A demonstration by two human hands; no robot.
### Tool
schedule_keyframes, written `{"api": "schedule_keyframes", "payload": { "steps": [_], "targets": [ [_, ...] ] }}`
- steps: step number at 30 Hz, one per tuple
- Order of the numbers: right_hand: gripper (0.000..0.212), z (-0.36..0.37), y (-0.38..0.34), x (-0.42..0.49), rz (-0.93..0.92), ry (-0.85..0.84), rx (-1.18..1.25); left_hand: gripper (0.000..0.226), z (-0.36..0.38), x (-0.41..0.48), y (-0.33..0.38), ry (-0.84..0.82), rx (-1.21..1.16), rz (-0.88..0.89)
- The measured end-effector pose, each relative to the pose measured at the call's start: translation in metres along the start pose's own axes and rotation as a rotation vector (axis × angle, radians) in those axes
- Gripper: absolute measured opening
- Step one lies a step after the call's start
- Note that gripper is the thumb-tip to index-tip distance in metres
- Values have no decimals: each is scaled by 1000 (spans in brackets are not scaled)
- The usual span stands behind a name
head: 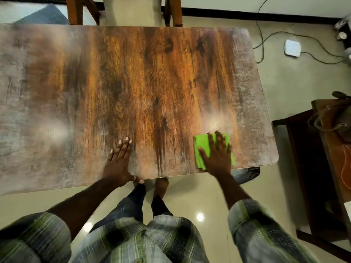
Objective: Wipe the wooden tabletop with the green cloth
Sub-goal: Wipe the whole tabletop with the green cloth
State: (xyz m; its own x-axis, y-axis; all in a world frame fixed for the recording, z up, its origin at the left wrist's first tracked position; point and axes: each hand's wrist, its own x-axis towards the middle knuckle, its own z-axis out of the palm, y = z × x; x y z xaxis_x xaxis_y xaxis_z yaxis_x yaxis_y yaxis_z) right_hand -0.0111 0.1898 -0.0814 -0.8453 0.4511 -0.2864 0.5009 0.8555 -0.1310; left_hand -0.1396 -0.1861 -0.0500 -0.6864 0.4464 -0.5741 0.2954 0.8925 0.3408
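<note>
Nearest the camera, plaid sleeves [252,224] and a plaid shirt hem frame the person's dark trousers and bare feet [161,185] on the glossy floor. The left hand [119,160] lies flat on the wooden surface [152,82] close to its near edge, its fingers [124,147] straight and released, holding nothing. To the right, the right hand [218,154] presses palm-down on the green cloth [203,145], fingers [218,139] spread and straight rather than curled around it. The cloth lies folded flat on the surface near its near right corner. Beyond the far edge stands a wooden chair [133,10] with a pale cushion. On the floor to the far right sit a white box [292,48] and trailing cables [262,35].
</note>
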Motion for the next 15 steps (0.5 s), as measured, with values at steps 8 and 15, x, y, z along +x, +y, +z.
{"api": "schedule_keyframes", "payload": {
  "steps": [8, 15],
  "targets": [
    [79, -19, 67, 13, 142, -3, 41, 163, -3, -2, 4, -3, 10, -1],
    [82, 5, -13, -3, 186, 31, 78, 159, -4, -6, 2, 6, 23, 15]
  ]
}}
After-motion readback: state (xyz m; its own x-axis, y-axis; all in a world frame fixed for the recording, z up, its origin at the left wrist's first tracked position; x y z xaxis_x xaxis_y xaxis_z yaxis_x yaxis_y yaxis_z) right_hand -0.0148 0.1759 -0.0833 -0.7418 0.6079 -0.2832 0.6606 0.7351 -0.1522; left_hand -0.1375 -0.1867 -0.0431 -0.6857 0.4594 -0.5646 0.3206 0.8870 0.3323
